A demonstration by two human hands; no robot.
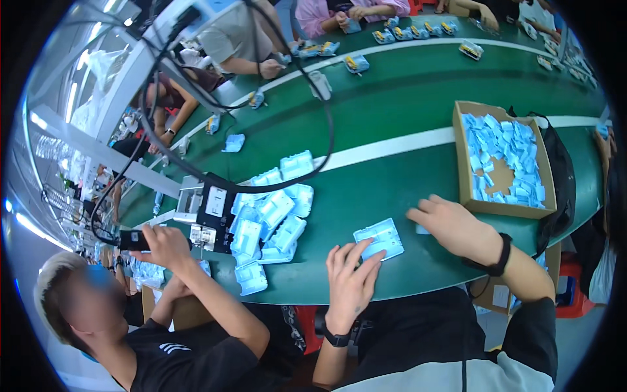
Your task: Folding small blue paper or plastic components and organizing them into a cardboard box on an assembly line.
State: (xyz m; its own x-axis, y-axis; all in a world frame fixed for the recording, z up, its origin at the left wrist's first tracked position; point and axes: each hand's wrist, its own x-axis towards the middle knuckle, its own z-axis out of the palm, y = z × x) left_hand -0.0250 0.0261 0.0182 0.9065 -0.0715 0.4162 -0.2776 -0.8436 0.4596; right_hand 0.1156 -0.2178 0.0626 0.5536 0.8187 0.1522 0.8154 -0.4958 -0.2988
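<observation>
A light blue plastic shell (385, 236) lies on the green work surface in front of me. My left hand (349, 284) has its fingers and thumb on the near left edge of that shell, holding it against the surface. To the right, my right hand (457, 230) is closed, fingers curled, with a small light blue plastic piece (422, 229) showing under the fingertips. The thumb of that hand is mostly hidden. Right hand and shell are a short gap apart.
A cardboard box (465, 166) of small blue pieces stands at right, beside a black bag (558, 170). Left lies a pile of blue shells (274, 209) near a black device (219, 212). A co-worker's hand (166, 247) grips a black tool. Black cable (332, 124) loops overhead.
</observation>
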